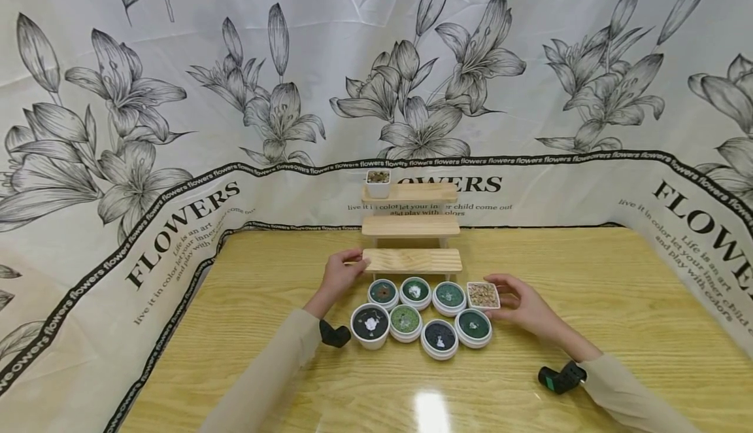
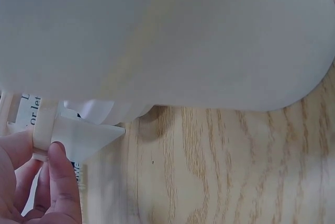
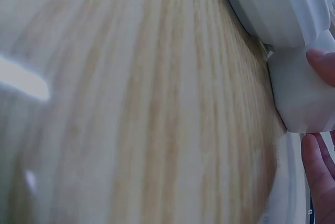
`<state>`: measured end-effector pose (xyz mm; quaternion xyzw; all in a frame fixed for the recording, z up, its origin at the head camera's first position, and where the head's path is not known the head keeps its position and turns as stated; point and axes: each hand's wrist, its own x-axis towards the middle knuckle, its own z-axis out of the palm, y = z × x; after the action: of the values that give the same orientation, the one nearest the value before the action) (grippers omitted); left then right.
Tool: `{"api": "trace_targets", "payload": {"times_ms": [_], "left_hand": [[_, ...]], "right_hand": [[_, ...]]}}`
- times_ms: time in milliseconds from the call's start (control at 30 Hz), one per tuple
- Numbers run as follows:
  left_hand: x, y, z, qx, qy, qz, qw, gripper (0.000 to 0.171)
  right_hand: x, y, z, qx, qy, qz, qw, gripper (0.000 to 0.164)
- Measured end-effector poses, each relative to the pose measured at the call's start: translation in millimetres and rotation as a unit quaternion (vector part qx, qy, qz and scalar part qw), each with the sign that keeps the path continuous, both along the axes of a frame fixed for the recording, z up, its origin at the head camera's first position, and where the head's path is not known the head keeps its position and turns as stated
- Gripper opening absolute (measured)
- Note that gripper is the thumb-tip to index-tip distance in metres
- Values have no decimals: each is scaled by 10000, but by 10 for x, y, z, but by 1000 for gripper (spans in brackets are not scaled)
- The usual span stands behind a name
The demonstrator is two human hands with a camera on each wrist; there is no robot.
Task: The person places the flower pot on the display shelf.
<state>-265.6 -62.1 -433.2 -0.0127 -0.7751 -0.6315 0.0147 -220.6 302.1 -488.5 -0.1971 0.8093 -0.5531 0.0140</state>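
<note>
In the head view my left hand [image 1: 342,276] pinches the left end of the lowest board of a three-step wooden shelf [image 1: 412,260]. The left wrist view shows the thumb and fingers around the board's edge [image 2: 46,124]. My right hand [image 1: 520,302] holds a small white square pot [image 1: 484,295] filled with tan gravel, on the table at the right of a cluster of pots. In the right wrist view thumb and fingertips touch the sides of this square pot [image 3: 301,90]. A similar square pot [image 1: 378,184] with brownish contents stands on the top board's left end.
Several round white pots with green or dark tops, including a taller one [image 1: 370,325], stand before the shelf on the wood-grain table [image 1: 282,381]. A flower-printed cloth [image 1: 306,125] hangs behind and at both sides. Each wrist carries a black device [image 1: 561,377].
</note>
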Motion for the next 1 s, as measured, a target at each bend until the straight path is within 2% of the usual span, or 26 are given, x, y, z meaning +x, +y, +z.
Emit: {"api": "trace_targets", "payload": {"times_ms": [33,267,600,833,1000], "left_hand": [[-11,-2,-9,-2,-35,21,10000,35],[-230,-54,-356,-26,-94,174,9998,36],[-226,-38,-364,-30,-141,272,9995,34],[-233,-35,-372,-56,-123,225,9997,36],[-247,-30,-379,-26,-130,223,9997,35]], "right_hand": [[6,3,-7,-16,5,8,10000,66],[78,20,-10,-86,142,-101,9998,65],[180,56,52,-17,-410,-646,9971,68],[190,110,91,377,-310,-1016,9936,65],[187,120,172,499,-221,-1103,9924,65]]}}
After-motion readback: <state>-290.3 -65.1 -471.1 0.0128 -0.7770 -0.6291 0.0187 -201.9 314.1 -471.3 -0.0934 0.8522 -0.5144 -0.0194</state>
